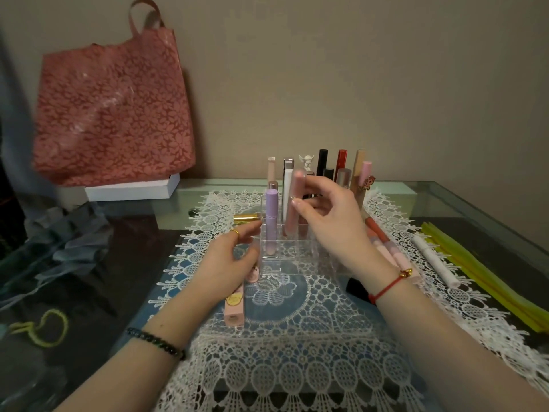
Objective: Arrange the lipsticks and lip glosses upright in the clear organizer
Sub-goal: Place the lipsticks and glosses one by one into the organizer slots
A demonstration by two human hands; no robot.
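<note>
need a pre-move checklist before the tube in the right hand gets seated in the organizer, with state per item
1. Right hand grip on the pale pink gloss tube: ok, fingertips pinch it.
2. Tube upright: ok, slight tilt only.
3. Tube bottom seated in a cell of the clear acrylic organizer: cannot tell.
4. Left hand steadying the organizer: cannot tell; fingers are at its left wall.
5. Front cells free: ok, they look empty.
6. All items stowed: not ok; a pink square tube and a white tube lie flat on the lace mat.
</note>
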